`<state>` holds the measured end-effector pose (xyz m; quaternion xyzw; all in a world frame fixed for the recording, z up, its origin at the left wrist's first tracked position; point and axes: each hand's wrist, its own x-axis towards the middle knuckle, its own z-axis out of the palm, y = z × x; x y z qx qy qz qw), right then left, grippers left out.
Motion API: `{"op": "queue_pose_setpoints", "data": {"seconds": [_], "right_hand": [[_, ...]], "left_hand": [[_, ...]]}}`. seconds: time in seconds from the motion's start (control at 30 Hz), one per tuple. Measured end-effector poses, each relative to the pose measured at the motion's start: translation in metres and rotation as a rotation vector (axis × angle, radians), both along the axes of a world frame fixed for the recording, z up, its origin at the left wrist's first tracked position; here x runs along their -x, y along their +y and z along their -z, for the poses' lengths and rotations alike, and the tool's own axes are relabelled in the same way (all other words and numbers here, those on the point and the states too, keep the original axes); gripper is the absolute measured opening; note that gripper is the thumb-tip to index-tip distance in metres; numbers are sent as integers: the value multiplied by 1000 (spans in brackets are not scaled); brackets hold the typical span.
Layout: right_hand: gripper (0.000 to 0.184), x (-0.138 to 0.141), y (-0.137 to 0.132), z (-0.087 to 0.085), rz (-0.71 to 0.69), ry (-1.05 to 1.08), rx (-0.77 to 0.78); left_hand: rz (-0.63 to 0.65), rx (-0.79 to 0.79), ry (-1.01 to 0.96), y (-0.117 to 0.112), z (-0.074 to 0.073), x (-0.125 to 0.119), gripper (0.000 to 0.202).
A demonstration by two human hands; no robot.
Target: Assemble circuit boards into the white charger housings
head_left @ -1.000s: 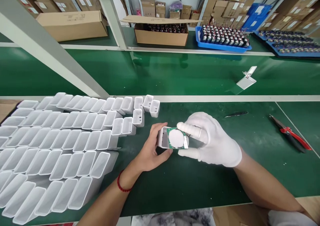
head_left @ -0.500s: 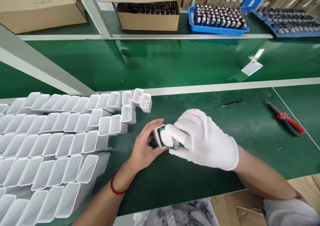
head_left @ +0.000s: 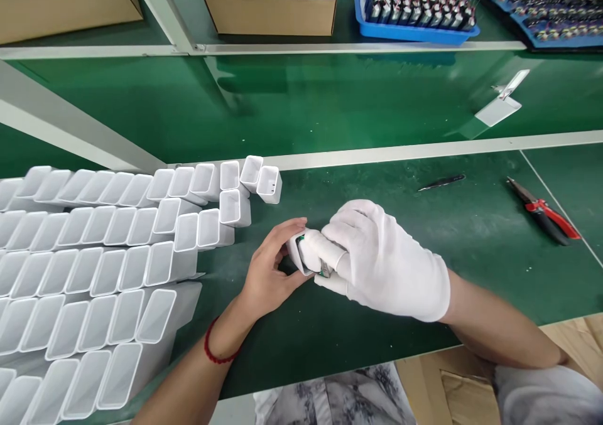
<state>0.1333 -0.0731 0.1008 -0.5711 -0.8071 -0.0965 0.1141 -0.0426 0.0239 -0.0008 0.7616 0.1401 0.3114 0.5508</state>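
My bare left hand [head_left: 271, 271], with a red cord round its wrist, grips a white plastic case [head_left: 293, 253] from its left side. In a white glove, my right hand [head_left: 381, 258] presses its fingers into the case's open end. A strip of green circuit board [head_left: 325, 270] shows beside the gloved fingertips; most of it is hidden by them. What the right fingers pinch inside cannot be fully seen. To the left of my hands stand rows of similar open white cases [head_left: 127, 268].
On the bench lie black tweezers [head_left: 441, 182] and red-and-black pliers [head_left: 544, 211] to the right. The shelf above holds a cardboard box [head_left: 271, 16], a blue tray [head_left: 414, 32] of wired parts and a dark blue tray [head_left: 556, 36]. A metal shelf post stands at the left.
The gloved fingers have pushed a little further into the white case, and less of the circuit board shows. The whole view has tilted slightly downward.
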Motion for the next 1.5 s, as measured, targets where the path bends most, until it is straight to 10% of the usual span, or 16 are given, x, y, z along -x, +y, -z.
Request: {"op": "queue_pose_setpoints", "data": {"seconds": [0.37,0.53,0.73,0.97,1.23,1.5], "right_hand": [[17,14,-3,-1,69,0,52],[57,10,4,-1,-19,225,23],[90,2,0,17,224,794,76],[44,11,18,34,46,1394,763],[59,23,17,50,189,1628,735],[45,11,25,50,162,1672,795]], "left_hand": [[-44,-153,50,-1,-4,0,62],[-127,38,-24,-3,-7,-5,58],[-53,322,-107,-6,-4,-7,59],[-110,193,-118,-7,1,-6,64],[-181,-45,-84,-4,-1,-4,66],[12,342,-94,0,-11,2,47]]}}
